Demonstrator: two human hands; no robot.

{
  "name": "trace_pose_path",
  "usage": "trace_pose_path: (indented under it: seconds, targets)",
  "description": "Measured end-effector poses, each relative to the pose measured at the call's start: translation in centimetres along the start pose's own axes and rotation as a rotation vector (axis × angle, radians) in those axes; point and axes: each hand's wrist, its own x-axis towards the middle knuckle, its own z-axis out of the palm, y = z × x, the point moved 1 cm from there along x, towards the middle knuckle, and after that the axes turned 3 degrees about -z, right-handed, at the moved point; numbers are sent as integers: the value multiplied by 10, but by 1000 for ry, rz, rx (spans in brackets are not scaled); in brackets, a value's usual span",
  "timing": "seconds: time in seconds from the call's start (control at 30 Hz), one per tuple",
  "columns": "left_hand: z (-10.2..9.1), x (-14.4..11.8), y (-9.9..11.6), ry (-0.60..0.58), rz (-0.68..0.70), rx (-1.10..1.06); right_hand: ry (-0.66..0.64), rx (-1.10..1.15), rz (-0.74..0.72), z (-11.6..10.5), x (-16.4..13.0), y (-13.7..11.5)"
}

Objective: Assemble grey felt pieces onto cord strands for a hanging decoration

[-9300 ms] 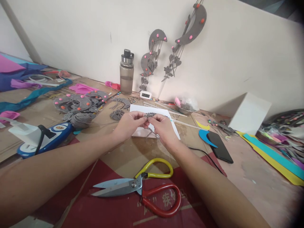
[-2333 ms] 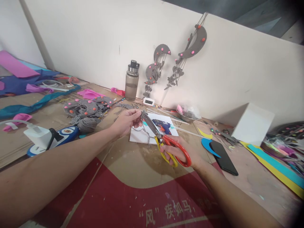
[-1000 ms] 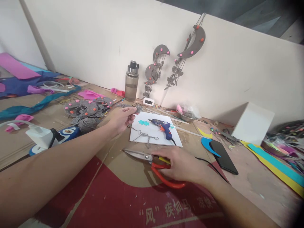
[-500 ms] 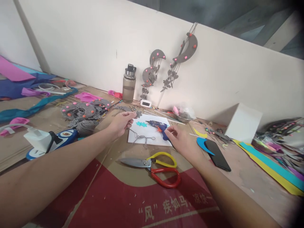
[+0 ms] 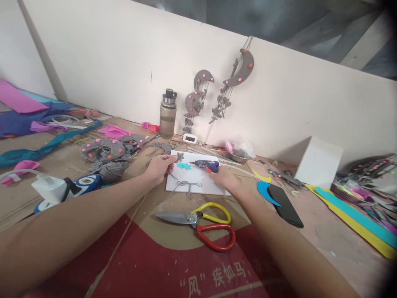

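My left hand [image 5: 161, 167] pinches a small grey star-shaped piece [image 5: 180, 157] above the left side of a white board [image 5: 211, 187]. My right hand [image 5: 222, 176] is wrapped round the handle of a blue hot glue gun [image 5: 204, 164], its nozzle pointing left toward the grey piece. Just below the nozzle, turquoise cut-out shapes [image 5: 183, 166] lie on the board. A knotted grey cord [image 5: 187, 183] rests nearer to me on the same board. Scissors [image 5: 195, 219] with one yellow and one red handle lie in front of the board, touched by neither hand.
Left stand a power strip with a white plug [image 5: 51, 186] and grey felt crescents [image 5: 105, 150]. A water bottle [image 5: 167, 116] and small clock [image 5: 190, 138] are behind the board. A black phone [image 5: 287, 207] lies right, partly under a blue crescent [image 5: 266, 192].
My right hand has lifted and levelled the glue gun, bringing its nozzle close to the grey piece. My left hand has lowered slightly, still pinching that piece.
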Motion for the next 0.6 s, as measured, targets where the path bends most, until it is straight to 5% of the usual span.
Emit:
trace_pose_path:
  seconds: [0.3, 0.5, 0.6]
  targets:
    - [5, 4, 0, 56, -49, 40, 315, 460, -230, 15, -34, -17]
    - [2, -2, 0, 9, -9, -5, 27, 868, -318, 28, -39, -24]
    - [3, -4, 2, 13, -17, -12, 12, 886, -382, 30, -41, -22]
